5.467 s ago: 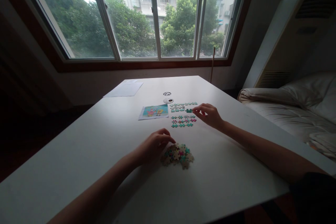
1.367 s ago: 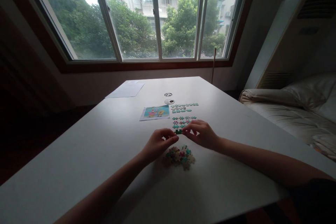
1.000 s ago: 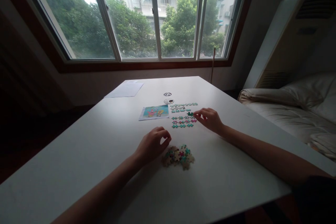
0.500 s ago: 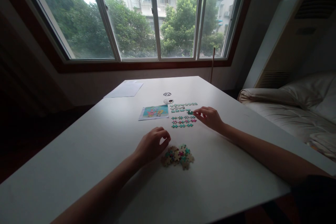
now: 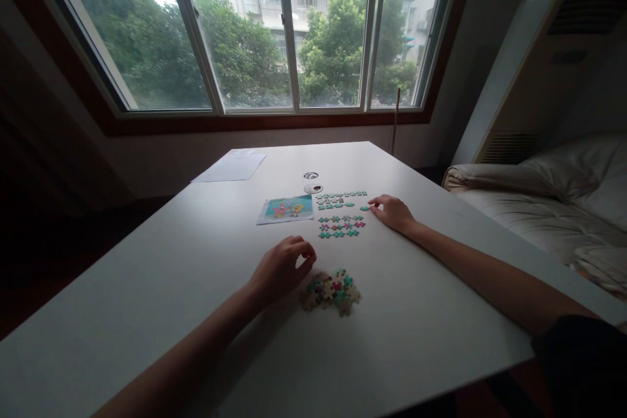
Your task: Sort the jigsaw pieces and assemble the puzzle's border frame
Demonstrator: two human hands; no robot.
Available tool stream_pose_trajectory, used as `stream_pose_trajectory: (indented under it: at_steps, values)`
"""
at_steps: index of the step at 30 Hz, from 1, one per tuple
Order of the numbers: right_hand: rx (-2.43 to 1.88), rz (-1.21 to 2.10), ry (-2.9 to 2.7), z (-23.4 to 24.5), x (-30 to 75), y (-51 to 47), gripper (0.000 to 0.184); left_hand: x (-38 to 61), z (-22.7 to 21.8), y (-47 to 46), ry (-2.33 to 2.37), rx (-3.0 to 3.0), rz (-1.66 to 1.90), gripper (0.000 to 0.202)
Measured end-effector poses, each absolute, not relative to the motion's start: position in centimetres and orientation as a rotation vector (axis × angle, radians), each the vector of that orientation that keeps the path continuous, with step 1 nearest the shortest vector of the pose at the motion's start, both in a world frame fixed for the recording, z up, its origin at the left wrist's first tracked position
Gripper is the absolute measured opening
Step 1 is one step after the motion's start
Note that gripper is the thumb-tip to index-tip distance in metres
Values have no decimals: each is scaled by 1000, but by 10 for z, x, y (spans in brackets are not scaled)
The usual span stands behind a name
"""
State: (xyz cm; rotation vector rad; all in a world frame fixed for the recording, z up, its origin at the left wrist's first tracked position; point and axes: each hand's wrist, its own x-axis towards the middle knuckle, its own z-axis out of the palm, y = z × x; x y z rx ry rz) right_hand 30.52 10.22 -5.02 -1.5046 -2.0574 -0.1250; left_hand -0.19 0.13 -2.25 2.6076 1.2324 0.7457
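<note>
At the right end of a short row, a green puzzle piece (image 5: 364, 208) lies flat on the white table. The fingertips of my right hand (image 5: 394, 214) are right beside it, slightly apart. Neat rows of puzzle pieces (image 5: 341, 226) lie to the left of that hand. My left hand (image 5: 284, 264) rests on its side, thumb and forefinger curled together into a loop with nothing visible between them. Close to its right is a heap of loose puzzle pieces (image 5: 333, 292), some with plain backs up. A colourful cartoon picture sheet (image 5: 285, 209) lies beyond my left hand.
Two small round items (image 5: 313, 189) lie behind the rows. White paper (image 5: 230, 166) is at the far left of the table (image 5: 171, 274). A pale sofa (image 5: 529, 202) stands on the right, near a tall floor unit (image 5: 519, 78). A window is ahead.
My right hand has drawn back slightly to the right, and its fingers have loosened from the green puzzle piece, which was tilted and now lies flat. My left hand has stayed in place.
</note>
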Motion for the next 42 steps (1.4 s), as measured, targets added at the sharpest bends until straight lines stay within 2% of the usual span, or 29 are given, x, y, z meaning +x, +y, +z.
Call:
stream_pose_trajectory:
  at_steps: [11,27,31,37,42]
  values:
    - [-1371,-107,-2267,-54,297,105,26,-1,-22,3,1203,2610,774,13]
    - [-1410,-134,-2305,-57,299,110,32,1,-20,4,1195,2605,771,12]
    - [-1174,-120,-2339,-44,294,97,31,-3,-20,4,1195,2608,769,12]
    - [-637,245,-2519,-17,261,43,20,-7,-20,8,1196,2608,761,11]
    - [-544,441,-2664,-8,237,12,27,-7,-18,10,1193,2627,754,11]
